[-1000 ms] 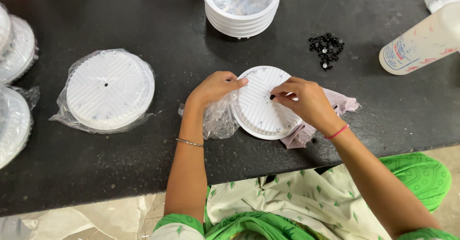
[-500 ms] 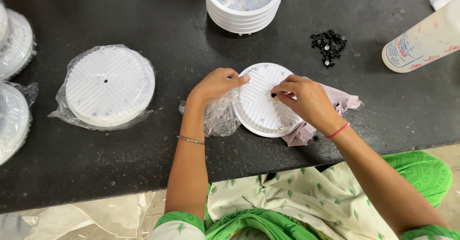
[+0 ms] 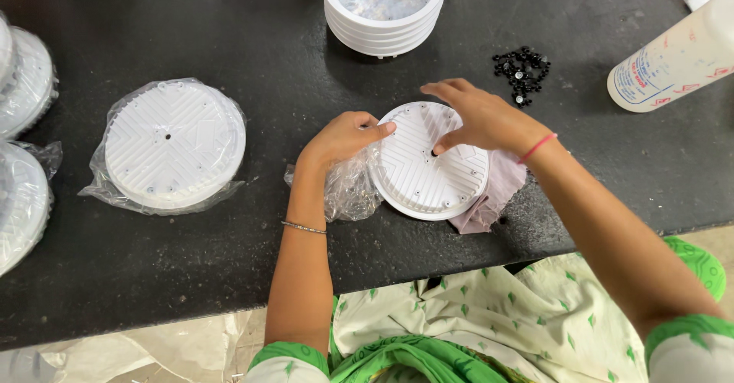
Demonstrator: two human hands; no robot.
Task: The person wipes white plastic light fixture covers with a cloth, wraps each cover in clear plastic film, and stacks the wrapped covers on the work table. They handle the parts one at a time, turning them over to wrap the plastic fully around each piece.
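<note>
White ribbed plastic disc (image 3: 428, 170) steadied at its rim by left hand (image 3: 345, 136), right hand (image 3: 480, 119) pinching a small black piece at its centre hole, likely a seating step calling for straight pressure.

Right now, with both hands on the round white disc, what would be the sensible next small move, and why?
Probably press the small dark piece at the right hand's fingertips down into the disc's centre hole. The left hand already steadies the disc's rim, and the fingertips sit right over the centre. Whether the piece is seated yet cannot be told. More black pieces lie in a pile nearby.
</note>
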